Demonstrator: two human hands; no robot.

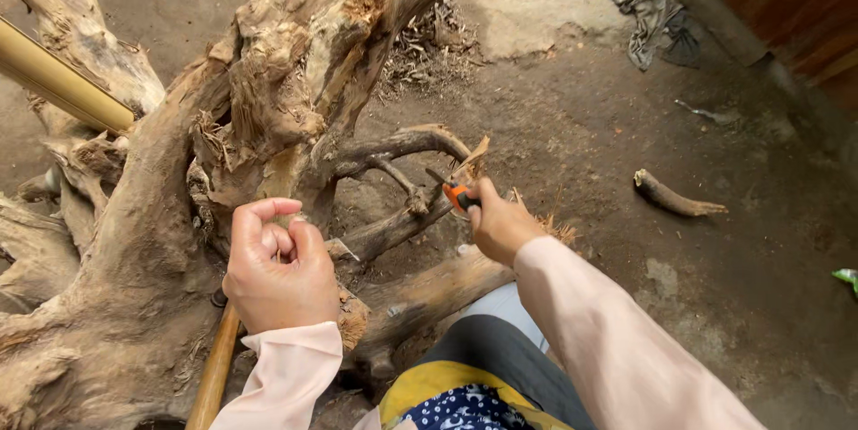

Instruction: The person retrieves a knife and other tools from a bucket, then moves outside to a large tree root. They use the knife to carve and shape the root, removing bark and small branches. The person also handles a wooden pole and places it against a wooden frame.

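Observation:
A big weathered tree stump (268,81) with twisted roots fills the left and middle of the head view. My right hand (497,221) grips a small tool with an orange and black handle (458,196), its tip against a thin curved root (402,146). My left hand (279,269) is curled into a loose fist in front of the stump's base, with nothing visibly in it. A wooden handle (214,376) runs down below this hand. Both arms wear pale pink sleeves.
Bare dirt ground lies to the right, with a cut root piece (675,199), a crumpled grey cloth (651,10) and a wooden wall (786,1) at the top right. A yellowish pole (58,81) crosses the upper left. My knee (483,367) is at the bottom.

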